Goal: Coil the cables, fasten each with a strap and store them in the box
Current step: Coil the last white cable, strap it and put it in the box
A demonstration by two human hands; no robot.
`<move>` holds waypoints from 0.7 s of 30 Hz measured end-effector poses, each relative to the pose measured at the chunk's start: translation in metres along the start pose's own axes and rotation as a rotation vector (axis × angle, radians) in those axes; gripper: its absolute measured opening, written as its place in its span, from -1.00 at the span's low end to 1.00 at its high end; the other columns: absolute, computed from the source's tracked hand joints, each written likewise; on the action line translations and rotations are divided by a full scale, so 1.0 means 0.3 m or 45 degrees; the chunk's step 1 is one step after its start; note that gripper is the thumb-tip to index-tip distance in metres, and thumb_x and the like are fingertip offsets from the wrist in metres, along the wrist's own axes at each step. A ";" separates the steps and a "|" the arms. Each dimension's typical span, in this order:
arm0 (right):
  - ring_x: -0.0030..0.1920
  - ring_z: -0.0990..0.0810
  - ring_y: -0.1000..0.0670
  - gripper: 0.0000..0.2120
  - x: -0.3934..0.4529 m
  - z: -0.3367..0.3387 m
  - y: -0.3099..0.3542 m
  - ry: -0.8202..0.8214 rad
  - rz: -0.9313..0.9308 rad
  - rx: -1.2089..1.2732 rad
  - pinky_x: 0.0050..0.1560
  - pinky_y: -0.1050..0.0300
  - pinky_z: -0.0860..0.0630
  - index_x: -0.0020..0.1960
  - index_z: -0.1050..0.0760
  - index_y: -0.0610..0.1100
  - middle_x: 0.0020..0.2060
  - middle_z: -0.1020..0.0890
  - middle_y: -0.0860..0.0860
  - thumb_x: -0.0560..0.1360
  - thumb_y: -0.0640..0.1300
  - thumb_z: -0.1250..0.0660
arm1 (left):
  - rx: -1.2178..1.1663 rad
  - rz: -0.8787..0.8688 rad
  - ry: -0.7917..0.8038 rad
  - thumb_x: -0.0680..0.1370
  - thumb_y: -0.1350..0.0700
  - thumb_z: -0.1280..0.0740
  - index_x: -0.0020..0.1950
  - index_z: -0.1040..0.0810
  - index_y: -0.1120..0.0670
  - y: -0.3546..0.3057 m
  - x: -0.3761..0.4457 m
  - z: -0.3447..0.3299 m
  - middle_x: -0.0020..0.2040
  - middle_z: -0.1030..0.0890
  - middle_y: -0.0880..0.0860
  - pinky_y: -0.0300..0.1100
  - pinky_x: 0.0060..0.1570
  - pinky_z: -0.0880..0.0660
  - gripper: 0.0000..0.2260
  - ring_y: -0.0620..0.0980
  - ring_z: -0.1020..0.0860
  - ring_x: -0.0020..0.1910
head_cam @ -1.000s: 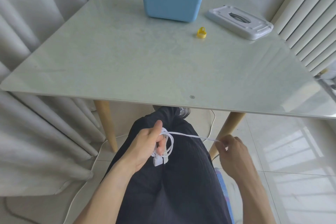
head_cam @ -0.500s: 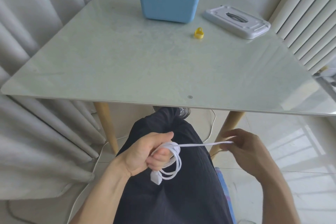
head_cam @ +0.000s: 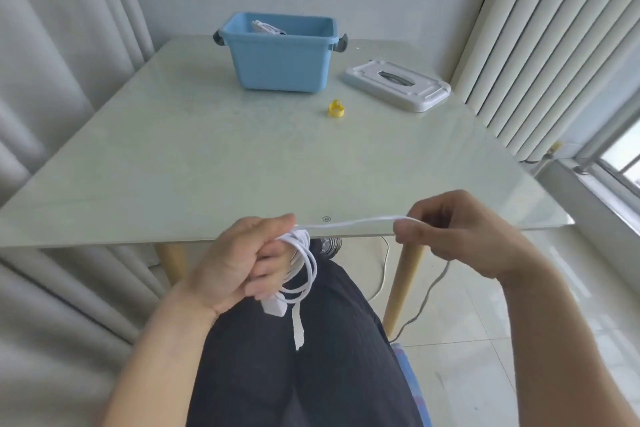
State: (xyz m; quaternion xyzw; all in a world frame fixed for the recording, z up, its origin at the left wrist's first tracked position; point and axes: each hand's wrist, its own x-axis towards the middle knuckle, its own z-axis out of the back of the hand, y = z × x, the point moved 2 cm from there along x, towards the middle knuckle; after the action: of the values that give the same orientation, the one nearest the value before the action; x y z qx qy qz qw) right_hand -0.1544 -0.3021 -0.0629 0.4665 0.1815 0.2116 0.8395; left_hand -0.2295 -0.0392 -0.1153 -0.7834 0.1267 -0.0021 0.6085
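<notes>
Head view. Curled around a small bundle of loops, the left hand [head_cam: 239,263] grips the white cable [head_cam: 304,267] just below the near edge of the table [head_cam: 207,156], above the person's lap. The right hand [head_cam: 460,232] pinches the free run of the same cable between thumb and fingertips, so that a nearly level span stretches from one hand to the other. One plug end hangs beneath the left fist, with a short tail dangling below it.

Handling, as a judgement: the cable appears light, thin and limp; it will not keep a loop unaided, and a smooth sheath may slip through a loose pinch. The coil is best held across all its turns at one point, as the left hand does, while the free run is fed on under slight tension. The plug ends are the stiffer, more fragile parts and should not be bent sharply.

Far across the table stand the blue box [head_cam: 280,62], with something pale already inside, its white lid [head_cam: 398,85] beside it, and a small yellow strap [head_cam: 336,109] between them and the viewer.

Hidden or unclear: the left fingers cover part of the coil, so the number of turns cannot be counted; the cable's remaining length past the right hand is not visible; the box contents are only partly seen.
</notes>
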 end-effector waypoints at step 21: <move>-0.51 -0.45 0.09 -0.80 0.120 -0.235 0.055 -0.069 0.125 -0.181 -0.36 0.20 -0.39 0.04 -0.59 -0.03 -0.39 -0.65 0.08 0.66 -0.03 -0.20 | -0.841 -0.613 -0.486 0.70 0.16 -0.08 -0.05 -0.44 0.13 -0.197 0.171 -0.056 -0.23 -0.44 0.03 -0.17 -0.07 -0.53 -0.80 -0.04 -0.49 -0.29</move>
State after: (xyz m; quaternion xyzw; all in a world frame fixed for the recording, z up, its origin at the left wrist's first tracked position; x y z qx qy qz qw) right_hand -0.1624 -0.2254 -0.0877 0.4196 0.1201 0.2519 0.8637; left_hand -0.1710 -0.0522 -0.0623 -0.9291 -0.1799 0.0414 0.3205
